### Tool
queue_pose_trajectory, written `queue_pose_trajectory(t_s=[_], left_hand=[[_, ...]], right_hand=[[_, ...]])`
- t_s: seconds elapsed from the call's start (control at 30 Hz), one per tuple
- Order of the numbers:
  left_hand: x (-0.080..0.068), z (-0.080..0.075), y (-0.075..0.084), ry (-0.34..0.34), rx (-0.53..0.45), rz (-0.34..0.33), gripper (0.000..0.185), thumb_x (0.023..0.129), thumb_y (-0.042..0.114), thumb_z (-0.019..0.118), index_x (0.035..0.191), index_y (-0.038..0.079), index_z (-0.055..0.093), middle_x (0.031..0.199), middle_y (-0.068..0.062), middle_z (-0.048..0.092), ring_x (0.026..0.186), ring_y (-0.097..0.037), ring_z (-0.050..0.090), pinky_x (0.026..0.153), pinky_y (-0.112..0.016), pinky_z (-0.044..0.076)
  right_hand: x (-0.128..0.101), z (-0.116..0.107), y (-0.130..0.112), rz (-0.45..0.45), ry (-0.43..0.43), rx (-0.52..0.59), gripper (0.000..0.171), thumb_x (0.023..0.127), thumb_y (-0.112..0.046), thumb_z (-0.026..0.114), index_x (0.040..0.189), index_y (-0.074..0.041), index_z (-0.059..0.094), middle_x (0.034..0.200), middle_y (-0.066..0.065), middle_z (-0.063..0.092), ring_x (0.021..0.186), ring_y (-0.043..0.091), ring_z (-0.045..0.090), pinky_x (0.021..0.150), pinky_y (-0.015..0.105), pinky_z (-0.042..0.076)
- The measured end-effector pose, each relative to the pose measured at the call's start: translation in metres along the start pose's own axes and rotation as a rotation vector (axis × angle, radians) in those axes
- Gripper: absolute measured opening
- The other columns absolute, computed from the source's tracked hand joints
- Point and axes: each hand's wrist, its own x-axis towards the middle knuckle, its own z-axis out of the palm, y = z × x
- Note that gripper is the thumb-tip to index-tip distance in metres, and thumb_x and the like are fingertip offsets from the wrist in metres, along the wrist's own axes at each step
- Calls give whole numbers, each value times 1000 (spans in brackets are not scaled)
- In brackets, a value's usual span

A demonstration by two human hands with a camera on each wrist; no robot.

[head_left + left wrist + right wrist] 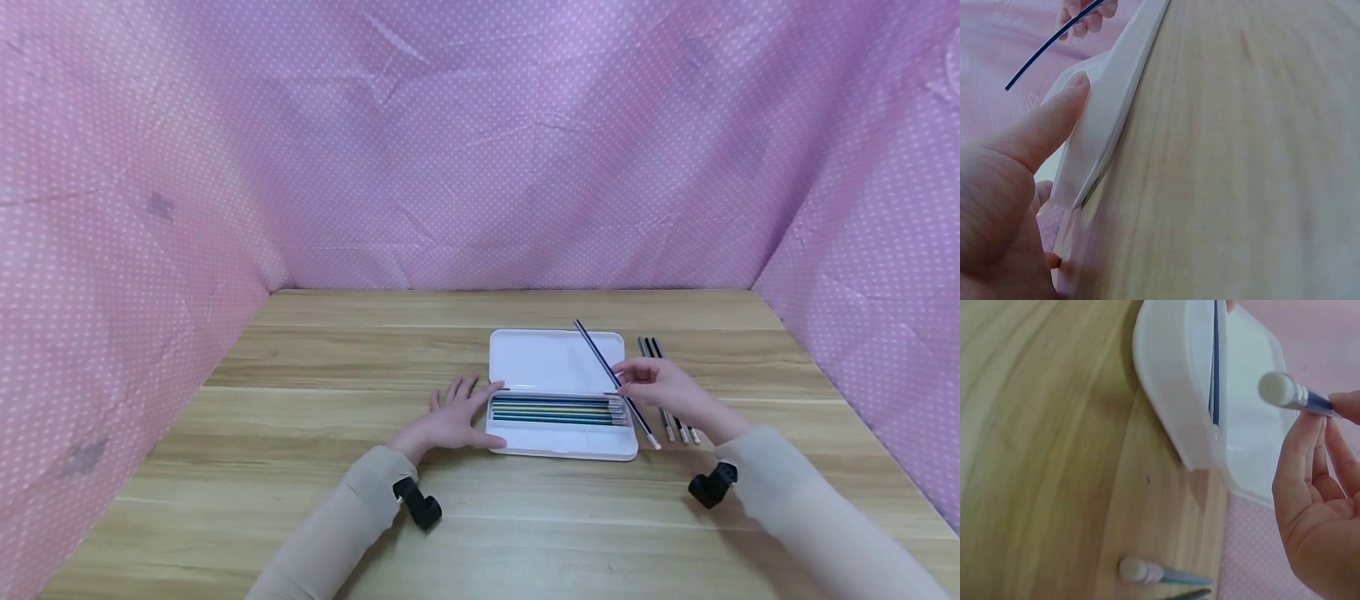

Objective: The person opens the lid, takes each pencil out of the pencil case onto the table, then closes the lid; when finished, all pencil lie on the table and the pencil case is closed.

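A white pencil case [557,358] lies open on the wooden table, its near tray holding several coloured pencils [555,410]. My left hand [456,412] rests flat against the case's left end, thumb on the front rim [1104,119]. My right hand [651,382] pinches a dark blue pencil [611,379] that slants over the open lid, its white eraser end [1277,389] pointing toward me. The same pencil [1054,44] shows in the left wrist view. Three more pencils [667,400] lie on the table just right of the case, partly hidden under my right hand.
Pink dotted cloth [480,142] walls the table on three sides. Bare wooden tabletop [315,350] stretches left of and behind the case. Black wrist camera mounts [420,504] sit on both beige sleeves.
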Motion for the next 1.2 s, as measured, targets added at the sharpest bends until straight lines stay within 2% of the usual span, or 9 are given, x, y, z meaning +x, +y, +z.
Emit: queue_pose_trajectory(t_s=[0.17,0.3,0.57,0.77,0.87,0.93,1.03,1.1,1.2], left_hand=[[0,0,-1,2,4,3,88,73,58,68,145,41,20,157,-12,5,143,-38,-7,105,-67,-10],[1,1,-2,6,6,5,88,73,58,68,145,41,21,157,-12,5,143,-38,-7,105,-67,-10],[0,2,-1,0,-8,7,90,73,57,69,146,40,20,157,-13,3,143,-38,-10,105,-66,-11],[0,2,-1,4,-2,8,90,73,57,69,146,39,20,157,-13,4,143,-38,-9,105,-66,-10],[0,2,-1,6,0,8,90,73,57,69,146,39,20,157,-13,4,143,-38,-9,105,-66,-10],[-1,2,-1,6,-3,8,90,73,57,69,146,39,20,157,-13,4,143,-38,-9,105,-66,-10],[0,2,-1,5,-1,5,90,73,57,69,146,39,20,157,-13,4,143,-38,-10,105,-66,-11],[0,2,-2,7,1,5,90,73,57,69,146,40,20,157,-12,4,143,-38,-10,105,-66,-10],[0,2,-2,7,-1,4,90,73,58,69,146,40,19,157,-12,3,143,-37,-10,105,-66,-11]], right_hand=[[-9,-9,7,12,8,-2,44,89,-11,57,127,7,48,111,19,58,85,3,52,70,24,51],[-15,-16,13,25,13,50,46,90,-10,57,129,11,44,111,22,58,82,-1,53,69,24,51],[-21,-35,28,67,67,82,50,91,-14,57,130,13,40,96,-6,60,82,-5,55,71,23,52],[-22,-49,39,72,87,110,51,91,-12,56,129,17,37,91,-19,60,81,-6,57,71,21,52],[-22,-55,41,98,94,83,52,93,-14,54,130,17,36,97,-11,64,82,-7,57,74,22,52],[-22,-57,43,118,98,51,51,93,-14,53,131,16,36,105,5,65,84,-6,57,77,26,53],[-21,-60,47,158,103,8,52,93,-15,52,132,15,35,117,24,59,85,-4,56,79,29,53],[-20,-62,50,186,100,18,53,93,-15,53,133,14,34,117,25,57,82,-2,57,78,28,54],[-18,-64,55,226,93,76,56,93,-13,53,135,15,30,104,12,62,79,1,59,75,24,54]])
